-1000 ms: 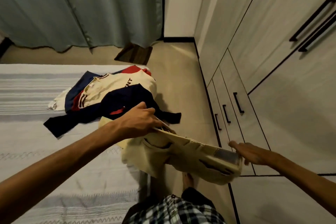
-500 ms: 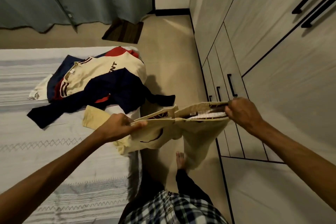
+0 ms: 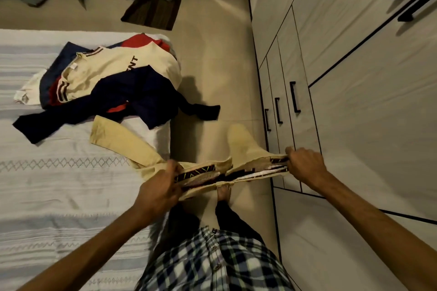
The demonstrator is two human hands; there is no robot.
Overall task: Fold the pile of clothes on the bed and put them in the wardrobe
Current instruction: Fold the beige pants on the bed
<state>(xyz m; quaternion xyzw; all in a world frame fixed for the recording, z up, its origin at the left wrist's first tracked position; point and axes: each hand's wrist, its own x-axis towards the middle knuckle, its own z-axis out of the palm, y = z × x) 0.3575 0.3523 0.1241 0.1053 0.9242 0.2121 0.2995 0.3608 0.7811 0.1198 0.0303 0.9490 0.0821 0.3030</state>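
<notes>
Stretching the trousers (image 3: 236, 168) taut by the waistband, left hand (image 3: 158, 186) and right hand (image 3: 305, 164) pinch its ends beyond the bed (image 3: 47, 172) edge; soft, light, probably floppy cloth, best gripped there.

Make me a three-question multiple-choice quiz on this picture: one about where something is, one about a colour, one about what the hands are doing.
1. Where does the pile of clothes lie?
A. on the bed
B. on the floor
C. inside a drawer

2. What colour are the trousers being held?
A. black
B. beige
C. green

3. How do the hands hold the trousers?
A. one hand only
B. both grip the waistband, pulled taut
C. neither touches them

Answers: 1 A, the pile of clothes sits on the bed near its edge. 2 B, the trousers are beige. 3 B, the left hand and right hand grip opposite ends of the waistband.
</notes>
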